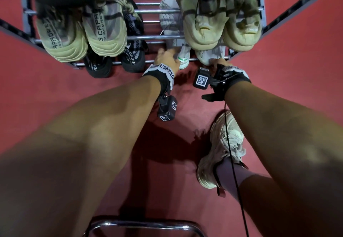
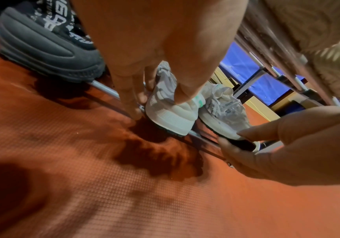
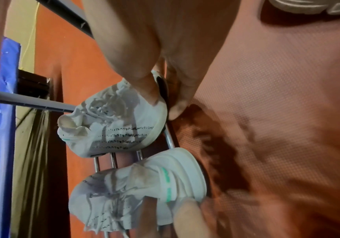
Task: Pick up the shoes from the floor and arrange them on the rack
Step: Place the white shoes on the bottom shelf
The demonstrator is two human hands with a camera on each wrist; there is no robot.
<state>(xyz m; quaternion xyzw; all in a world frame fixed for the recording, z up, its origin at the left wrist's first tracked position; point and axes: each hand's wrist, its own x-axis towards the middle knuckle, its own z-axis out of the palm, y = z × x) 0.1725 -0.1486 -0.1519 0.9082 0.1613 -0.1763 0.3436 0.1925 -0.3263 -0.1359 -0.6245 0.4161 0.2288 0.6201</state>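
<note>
Two white sneakers sit side by side on the lowest tier of the metal rack, heels towards me. My left hand grips the heel of the left sneaker, the one with a green stripe; in the left wrist view its thumb and fingers straddle that heel. My right hand pinches the heel of the right sneaker; in the right wrist view its thumb lies on top and its fingers under the sole of that shoe.
A black pair stands left of them on the same tier. Two beige pairs fill the tier above and overhang it. My own foot in a beige sneaker stands on the red floor. A chrome bar is nearest me.
</note>
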